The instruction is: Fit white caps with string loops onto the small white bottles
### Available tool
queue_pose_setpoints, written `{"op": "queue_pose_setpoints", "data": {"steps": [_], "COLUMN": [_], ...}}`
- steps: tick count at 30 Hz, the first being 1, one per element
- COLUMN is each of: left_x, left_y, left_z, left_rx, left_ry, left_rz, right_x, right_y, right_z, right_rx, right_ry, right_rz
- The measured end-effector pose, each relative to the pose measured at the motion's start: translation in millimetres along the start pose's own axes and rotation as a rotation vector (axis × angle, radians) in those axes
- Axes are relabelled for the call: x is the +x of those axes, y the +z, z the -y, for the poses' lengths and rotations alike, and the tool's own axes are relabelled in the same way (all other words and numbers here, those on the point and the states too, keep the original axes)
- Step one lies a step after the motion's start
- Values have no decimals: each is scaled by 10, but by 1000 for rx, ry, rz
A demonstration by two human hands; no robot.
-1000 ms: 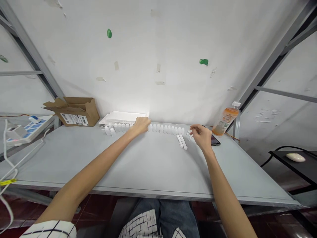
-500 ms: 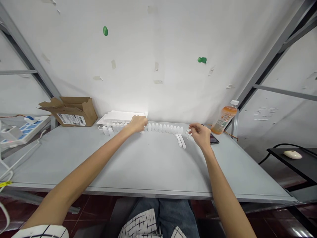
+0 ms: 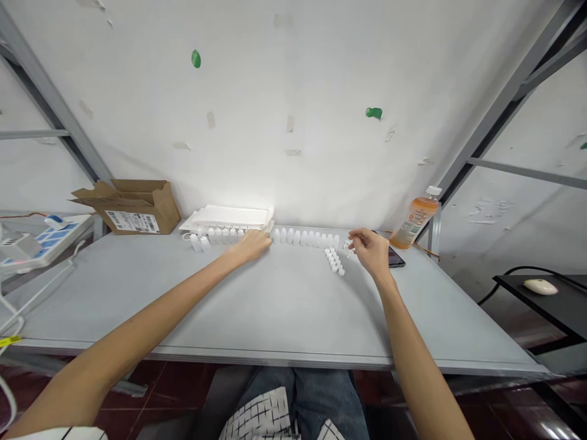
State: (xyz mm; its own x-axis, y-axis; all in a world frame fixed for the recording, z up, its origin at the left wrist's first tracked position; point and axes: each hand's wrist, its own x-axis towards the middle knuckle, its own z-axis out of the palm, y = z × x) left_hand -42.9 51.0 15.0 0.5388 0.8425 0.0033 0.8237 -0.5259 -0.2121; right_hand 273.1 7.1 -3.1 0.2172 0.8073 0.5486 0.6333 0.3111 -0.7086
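My left hand (image 3: pixel 254 245) is closed at the left end of a row of small white bottles (image 3: pixel 303 237); its fingertips are turned away, so what they hold is hidden. Behind and left of it stand more white bottles (image 3: pixel 225 234), with two little bottles (image 3: pixel 200 243) in front. At the right end of the row, my right hand (image 3: pixel 371 249) has thumb and fingers curled together over a small pile of tiny white plastic pieces (image 3: pixel 347 245). Anything in that pinch is too small to make out. White screw caps (image 3: pixel 334 261) lie in a double line between the hands.
A flat white packet (image 3: pixel 229 215) lies against the wall, beside an open cardboard box (image 3: pixel 132 208). On the far left is a power strip (image 3: pixel 50 241). A phone (image 3: pixel 396 258) and an orange drink bottle (image 3: pixel 416 217) stand right of my right hand.
My left hand has come down and slightly toward me at the left end of the row, uncovering more bottles and the packet behind it. My right hand has hardly moved.
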Motion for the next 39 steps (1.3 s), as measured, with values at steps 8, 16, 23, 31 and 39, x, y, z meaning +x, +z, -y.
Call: {"op": "queue_pose_setpoints", "data": {"steps": [8, 16, 23, 31, 39], "left_x": [-169, -329, -228, -250, -338], "left_y": [51, 49, 265, 406, 293], "left_z": [-155, -285, -377, -277, -316], "left_rx": [-1, -332, -843, -807, -463], "left_ry": [106, 15, -15, -51, -61], "left_rz": [-79, -640, -744, -491, -251], "right_x": [11, 80, 60, 32, 23], "right_y": [-13, -161, -107, 183, 230], "right_z": [-15, -218, -321, -330, -320], "right_rx": [-11, -130, -500, -817, -767], "right_ry": [8, 92, 113, 82, 107], "right_rz": [-20, -112, -26, 170, 171]}}
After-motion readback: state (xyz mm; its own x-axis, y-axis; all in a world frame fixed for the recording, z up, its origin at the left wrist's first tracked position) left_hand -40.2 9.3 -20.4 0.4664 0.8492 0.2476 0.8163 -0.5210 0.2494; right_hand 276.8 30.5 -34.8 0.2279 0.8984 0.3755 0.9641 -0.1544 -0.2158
